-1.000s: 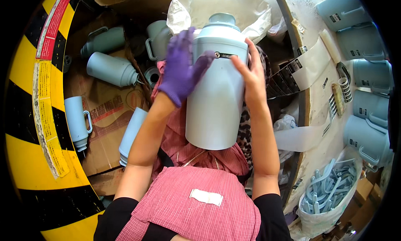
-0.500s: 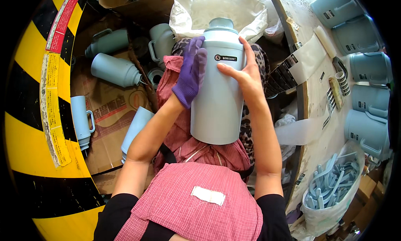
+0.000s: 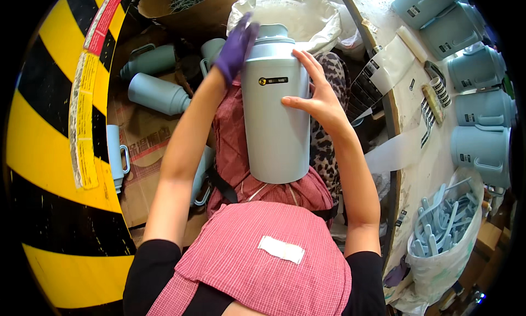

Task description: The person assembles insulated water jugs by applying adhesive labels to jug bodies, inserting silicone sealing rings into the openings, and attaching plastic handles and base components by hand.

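Well left of the left grip is a yellow-and-black striped panel (image 3: 41,165). Between them, pale-blue jugs (image 3: 156,94) lie on cardboard (image 3: 145,162). The gloved left grip (image 3: 235,50), blurred, has its fingers extended and not closed; it is at the flask's upper left edge, and contact cannot be told. Between the two grips is the large pale-blue flask (image 3: 276,135), its base by the person's red apron (image 3: 263,234), its neck pointing away. The bare right grip (image 3: 326,102) is spread against the flask's right side, thumb on the front below a dark label (image 3: 273,81), not wrapped round it. Right of that grip, a label sheet (image 3: 378,72) overhangs the bench (image 3: 411,198); farther right stand more blue jugs (image 3: 476,69), with a white bag (image 3: 444,275) of handles (image 3: 435,228) nearer the person.
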Tool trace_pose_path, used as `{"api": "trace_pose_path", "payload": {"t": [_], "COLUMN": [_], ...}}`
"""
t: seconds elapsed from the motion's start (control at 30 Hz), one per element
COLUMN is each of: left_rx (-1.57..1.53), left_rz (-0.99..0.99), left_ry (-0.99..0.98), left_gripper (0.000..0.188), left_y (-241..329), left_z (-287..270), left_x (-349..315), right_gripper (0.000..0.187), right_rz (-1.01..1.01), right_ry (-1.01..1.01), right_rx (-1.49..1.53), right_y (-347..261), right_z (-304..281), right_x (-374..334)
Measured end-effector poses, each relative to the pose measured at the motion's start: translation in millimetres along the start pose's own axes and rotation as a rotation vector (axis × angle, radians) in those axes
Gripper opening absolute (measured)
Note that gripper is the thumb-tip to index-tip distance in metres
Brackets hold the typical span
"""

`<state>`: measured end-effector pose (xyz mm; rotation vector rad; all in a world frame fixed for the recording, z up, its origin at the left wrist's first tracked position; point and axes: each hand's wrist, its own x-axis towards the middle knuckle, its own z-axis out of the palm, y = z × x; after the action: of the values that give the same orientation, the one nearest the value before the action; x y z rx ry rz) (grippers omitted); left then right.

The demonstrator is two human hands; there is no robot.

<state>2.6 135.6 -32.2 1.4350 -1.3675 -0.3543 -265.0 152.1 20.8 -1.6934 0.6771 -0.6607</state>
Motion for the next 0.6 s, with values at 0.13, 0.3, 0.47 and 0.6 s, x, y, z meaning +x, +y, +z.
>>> {"api": "trace_pose_path", "payload": {"t": [0.13, 0.3, 0.47, 0.6], "left_rx": [-0.154, -0.132, -0.091, 0.072], "left_rz": [-0.178, -0.121, -0.289, -0.313], "left_ry": [-0.269, -0.172, -0.377, -0.560], "left_gripper": [0.057, 0.056, 0.057, 0.054], "left_y": [21, 70, 80, 108], "left_z": [22, 22, 17, -19], "left_x": [11, 0, 19, 37], "right_gripper": [0.104, 0.109, 0.087, 0.027], "right_rz": [-0.113, -0.113, 0.122, 0.595], "right_ry": [0.249, 0.352, 0.238, 0.134], "right_rx": [-0.159, -0.172, -0.046, -0.342], "right_y": [16, -7, -3, -7], "right_z": [18, 33, -27, -85], "right_x": [-9, -33, -114, -296]}}
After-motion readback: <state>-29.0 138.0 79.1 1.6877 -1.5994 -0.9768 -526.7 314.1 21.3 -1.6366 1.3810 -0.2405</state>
